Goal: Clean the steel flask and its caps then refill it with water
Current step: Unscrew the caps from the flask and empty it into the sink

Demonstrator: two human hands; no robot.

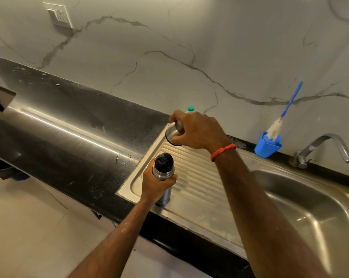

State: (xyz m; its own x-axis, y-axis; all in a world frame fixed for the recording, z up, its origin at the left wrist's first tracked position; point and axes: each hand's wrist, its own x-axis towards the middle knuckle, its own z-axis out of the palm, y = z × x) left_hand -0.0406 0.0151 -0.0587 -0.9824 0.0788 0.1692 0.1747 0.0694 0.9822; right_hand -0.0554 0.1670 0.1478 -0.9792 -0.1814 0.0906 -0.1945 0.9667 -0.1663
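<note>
The steel flask (164, 173) stands upright on the ribbed drainboard (197, 177) of the sink, with its black inner cap (163, 161) on top. My left hand (156, 184) grips the flask around its body. My right hand (197, 130) holds the steel outer cap (174, 132) tilted in the air, above and behind the flask, apart from it. A red thread band is on my right wrist.
The sink basin (310, 209) lies to the right, with the tap (326, 149) behind it. A blue holder (267, 145) with a blue-handled bottle brush (283, 115) stands against the wall. A green-capped bottle (190, 109) is behind my right hand. Black countertop (69, 133) extends left.
</note>
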